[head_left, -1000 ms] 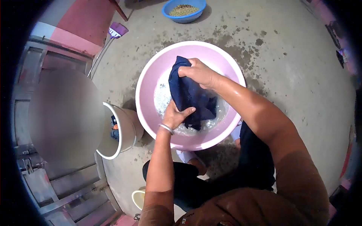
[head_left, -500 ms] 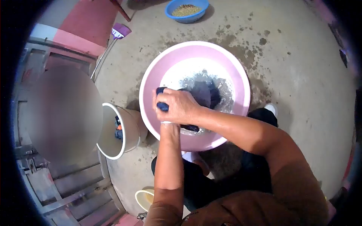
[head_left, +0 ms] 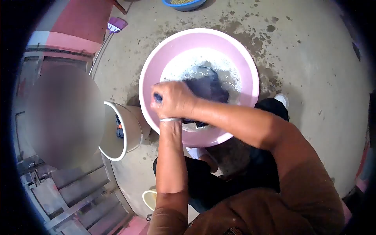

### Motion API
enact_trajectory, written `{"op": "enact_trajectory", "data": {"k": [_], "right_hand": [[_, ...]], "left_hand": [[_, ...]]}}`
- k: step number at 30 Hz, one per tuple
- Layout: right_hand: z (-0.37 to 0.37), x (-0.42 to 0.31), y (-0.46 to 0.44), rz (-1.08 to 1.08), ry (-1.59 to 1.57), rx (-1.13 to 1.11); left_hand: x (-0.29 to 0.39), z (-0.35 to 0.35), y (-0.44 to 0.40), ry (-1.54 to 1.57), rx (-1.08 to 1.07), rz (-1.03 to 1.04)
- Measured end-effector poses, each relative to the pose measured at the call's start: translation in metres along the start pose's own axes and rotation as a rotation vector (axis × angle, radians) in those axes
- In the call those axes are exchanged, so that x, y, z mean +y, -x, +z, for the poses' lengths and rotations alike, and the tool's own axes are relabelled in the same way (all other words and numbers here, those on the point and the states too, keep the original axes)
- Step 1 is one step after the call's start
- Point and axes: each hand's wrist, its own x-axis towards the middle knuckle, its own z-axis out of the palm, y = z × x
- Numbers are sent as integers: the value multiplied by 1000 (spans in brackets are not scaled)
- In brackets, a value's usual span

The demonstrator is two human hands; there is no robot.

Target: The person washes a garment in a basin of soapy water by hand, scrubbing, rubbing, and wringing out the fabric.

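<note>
A dark blue wet cloth (head_left: 209, 89) lies partly in the soapy water of a pink tub (head_left: 247, 62). Its exact kind cannot be made out. Over the tub's left side my right hand (head_left: 177, 96) is closed around a bunched part of it, and a bit of dark fabric pokes out by the knuckles. My left hand (head_left: 156, 105), with a silver bangle (head_left: 170, 119) at its wrist, is closed on the same bunch, pressed against the right hand. The right hand and forearm hide much of the left fingers.
Left of the tub, a cream bucket (head_left: 135, 123) holds dark and orange cloth items. A blue basin (head_left: 188, 5) with grain sits at the top. A purple broom (head_left: 116, 25) leans by the wall, and a small pale container (head_left: 149, 199) stands at lower left. Wet spots mark the floor.
Both hands have turned and tightened over the bunch, so less fabric shows between them. The cloth in the water has shifted and spread. The whole view has tilted, moving the scene upward.
</note>
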Motion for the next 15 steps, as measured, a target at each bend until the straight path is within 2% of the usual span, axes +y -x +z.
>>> {"op": "enact_trajectory", "data": {"k": [2,3,4,6,7,9,10,11,12,13,14,15], "right_hand": [[-9,31,-16,97,73,155],[-21,54,-28,210,151,173],[-32,75,-33,285,285,159],[-51,84,-35,378,387,-90],[-59,85,-39,370,396,-94],[-70,84,-48,470,371,-270],[-71,86,-51,455,382,-270],[-66,91,-52,391,163,-268],[-62,97,-52,329,-62,-269],[-70,72,-44,206,-254,-354],[-80,46,-39,271,-115,-491],[-80,45,-37,298,-77,-571]], "left_hand": [[-5,70,-6,-212,799,-125],[-6,84,-2,-110,701,-264],[-5,104,-2,-148,637,-271],[12,90,0,-157,580,-416],[22,101,0,-256,523,-442],[36,98,1,-792,494,-502],[40,88,3,-1118,470,-512],[40,85,5,-1419,315,-367],[35,83,9,-1326,224,-375],[23,76,9,-1276,112,-440],[13,62,7,-1224,1,-504],[10,55,7,-1321,36,-619]]}}
